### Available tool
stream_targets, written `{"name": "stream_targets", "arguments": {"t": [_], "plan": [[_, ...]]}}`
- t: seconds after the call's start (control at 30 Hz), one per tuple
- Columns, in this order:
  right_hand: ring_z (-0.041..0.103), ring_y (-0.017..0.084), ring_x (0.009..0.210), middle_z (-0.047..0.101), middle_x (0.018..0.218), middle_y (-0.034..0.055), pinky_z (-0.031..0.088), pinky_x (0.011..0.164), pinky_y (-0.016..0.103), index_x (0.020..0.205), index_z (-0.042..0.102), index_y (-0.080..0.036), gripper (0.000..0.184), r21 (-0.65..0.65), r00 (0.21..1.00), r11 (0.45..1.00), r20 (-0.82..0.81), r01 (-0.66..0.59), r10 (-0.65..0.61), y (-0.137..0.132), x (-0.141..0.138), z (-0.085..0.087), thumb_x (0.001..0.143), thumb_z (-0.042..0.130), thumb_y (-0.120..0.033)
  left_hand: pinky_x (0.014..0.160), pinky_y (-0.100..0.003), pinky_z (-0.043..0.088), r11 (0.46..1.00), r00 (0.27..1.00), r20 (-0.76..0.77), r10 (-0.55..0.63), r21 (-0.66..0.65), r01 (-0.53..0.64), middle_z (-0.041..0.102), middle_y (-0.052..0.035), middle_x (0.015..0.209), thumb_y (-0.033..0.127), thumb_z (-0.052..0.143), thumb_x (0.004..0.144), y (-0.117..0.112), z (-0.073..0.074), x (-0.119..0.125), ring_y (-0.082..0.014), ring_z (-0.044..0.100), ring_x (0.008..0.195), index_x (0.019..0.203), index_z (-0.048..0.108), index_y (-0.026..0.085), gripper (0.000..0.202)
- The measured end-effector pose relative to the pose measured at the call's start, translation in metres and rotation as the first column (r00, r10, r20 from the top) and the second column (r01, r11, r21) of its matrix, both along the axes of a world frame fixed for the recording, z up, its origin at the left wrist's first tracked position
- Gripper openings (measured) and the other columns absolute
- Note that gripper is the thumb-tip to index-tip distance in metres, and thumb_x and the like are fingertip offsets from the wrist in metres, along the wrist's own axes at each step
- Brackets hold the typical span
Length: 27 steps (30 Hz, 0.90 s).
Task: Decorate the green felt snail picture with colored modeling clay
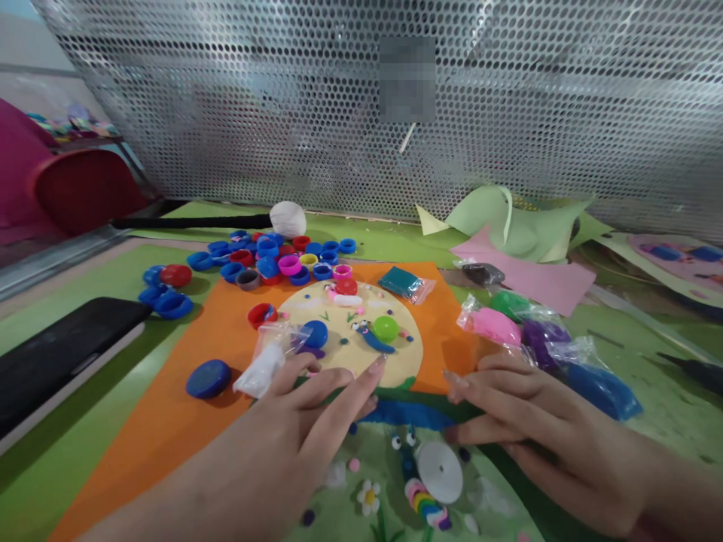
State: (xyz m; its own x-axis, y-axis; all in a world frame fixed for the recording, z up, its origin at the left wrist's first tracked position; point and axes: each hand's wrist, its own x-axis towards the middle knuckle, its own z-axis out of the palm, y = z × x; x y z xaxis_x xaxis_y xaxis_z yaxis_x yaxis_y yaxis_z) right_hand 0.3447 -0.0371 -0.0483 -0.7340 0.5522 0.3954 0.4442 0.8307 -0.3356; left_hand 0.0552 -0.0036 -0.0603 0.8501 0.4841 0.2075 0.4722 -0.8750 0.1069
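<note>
My left hand [305, 429] reaches over a round cream card [361, 366], its fingers stretched out and the index fingertip at the card's lower part. On this card sit a blue clay snail [373, 337] with a lime bottle-cap shell and a snail with a red cap [346, 287]. My right hand [542, 425] is beside a blue clay strip [410, 414], fingers extended and thumb apart, nothing visible in them. Below lies a green decorated card [333, 519] with a clay snail [412, 482], a white disc [440, 472] and a daisy [369, 497].
Many bottle caps [268, 266] lie at the back left. Bagged clay [497, 325] lies on the right; a teal packet [403, 283] rests on the orange sheet [163, 421]. A black phone [62, 361] is at left. Paper scraps [520, 226] lie before the perforated metal panel [282, 98].
</note>
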Motion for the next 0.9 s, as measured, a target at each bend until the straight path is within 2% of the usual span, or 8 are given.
{"name": "stream_targets", "arguments": {"t": [0.1,0.27,0.4,0.47,0.57,0.7,0.8,0.9], "plan": [[0.057,0.019,0.100,0.070,0.093,0.0041,0.043,0.087,0.036,0.139,0.020,-0.010,0.070,0.028,0.999,1.000,0.033,-0.009,0.008,0.000,-0.006,0.001,0.072,0.037,0.000,0.096,-0.052,0.032,1.000,1.000,-0.008,-0.008,-0.005,0.008,0.063,-0.0084,0.116,-0.008,0.031,0.070,0.000,0.000,0.000,-0.0269,0.046,0.116,0.141,-0.015,0.011,0.086],[0.060,0.019,0.093,0.070,0.092,0.0052,0.046,0.082,0.035,0.139,0.020,-0.011,0.067,0.087,0.995,0.995,0.076,0.050,-0.057,-0.002,-0.011,0.003,0.074,0.035,0.000,0.097,-0.052,0.029,1.000,1.000,0.031,-0.003,-0.029,0.004,0.063,-0.0052,0.115,-0.008,0.033,0.070,0.000,0.000,0.001,-0.0265,0.045,0.116,0.140,-0.017,0.014,0.089],[0.057,0.017,0.098,0.071,0.092,0.0007,0.041,0.091,0.035,0.140,0.014,-0.014,0.069,-0.028,0.994,0.994,-0.011,0.106,-0.107,-0.003,-0.006,0.001,0.076,0.036,0.000,0.096,-0.053,0.031,0.999,1.000,0.019,0.001,-0.036,0.000,0.064,-0.0050,0.113,-0.008,0.033,0.071,0.000,0.003,0.002,-0.0266,0.047,0.114,0.140,-0.019,0.015,0.089],[0.056,0.018,0.101,0.071,0.092,0.0009,0.039,0.093,0.037,0.140,0.013,-0.014,0.069,-0.042,0.992,0.991,-0.026,0.126,-0.127,-0.003,-0.005,0.000,0.077,0.037,0.000,0.095,-0.052,0.033,1.000,1.000,0.011,0.004,-0.016,-0.004,0.064,-0.0072,0.112,-0.006,0.034,0.074,0.000,0.003,0.003,-0.0267,0.048,0.114,0.140,-0.017,0.013,0.086],[0.059,0.019,0.096,0.071,0.093,0.0042,0.044,0.087,0.037,0.138,0.021,-0.014,0.067,0.051,0.994,0.994,0.053,0.096,-0.098,-0.001,-0.008,0.002,0.075,0.036,0.000,0.097,-0.050,0.033,1.000,0.999,0.033,0.004,-0.008,-0.003,0.066,-0.0083,0.107,-0.001,0.036,0.080,0.000,0.003,0.003,-0.0262,0.048,0.114,0.141,-0.011,0.011,0.079],[0.062,0.020,0.090,0.069,0.097,0.0097,0.049,0.077,0.036,0.135,0.028,-0.011,0.062,0.174,0.988,0.983,0.129,0.066,-0.089,-0.001,-0.013,0.006,0.075,0.035,-0.001,0.098,-0.053,0.029,0.998,0.999,0.038,-0.007,-0.066,0.009,0.065,-0.0071,0.111,-0.003,0.033,0.080,0.000,0.001,0.002,-0.0268,0.045,0.117,0.141,-0.015,0.015,0.079],[0.061,0.019,0.091,0.071,0.091,0.0041,0.047,0.083,0.037,0.139,0.019,-0.014,0.066,0.096,0.990,0.989,0.078,0.111,-0.119,-0.003,-0.011,0.006,0.077,0.034,-0.001,0.099,-0.055,0.027,0.994,0.998,0.055,-0.002,-0.107,0.008,0.065,-0.0053,0.112,0.000,0.035,0.081,0.000,0.001,0.001,-0.0272,0.045,0.117,0.141,-0.016,0.018,0.080],[0.056,0.019,0.104,0.071,0.092,0.0010,0.042,0.093,0.039,0.142,0.007,-0.015,0.070,0.006,0.990,0.991,0.039,0.132,-0.132,-0.004,-0.010,0.005,0.079,0.035,-0.001,0.100,-0.054,0.027,0.984,0.991,0.106,0.082,-0.166,-0.064,0.067,-0.0049,0.108,0.004,0.037,0.083,0.001,0.001,0.000,-0.0272,0.043,0.119,0.142,-0.010,0.017,0.076]]}}
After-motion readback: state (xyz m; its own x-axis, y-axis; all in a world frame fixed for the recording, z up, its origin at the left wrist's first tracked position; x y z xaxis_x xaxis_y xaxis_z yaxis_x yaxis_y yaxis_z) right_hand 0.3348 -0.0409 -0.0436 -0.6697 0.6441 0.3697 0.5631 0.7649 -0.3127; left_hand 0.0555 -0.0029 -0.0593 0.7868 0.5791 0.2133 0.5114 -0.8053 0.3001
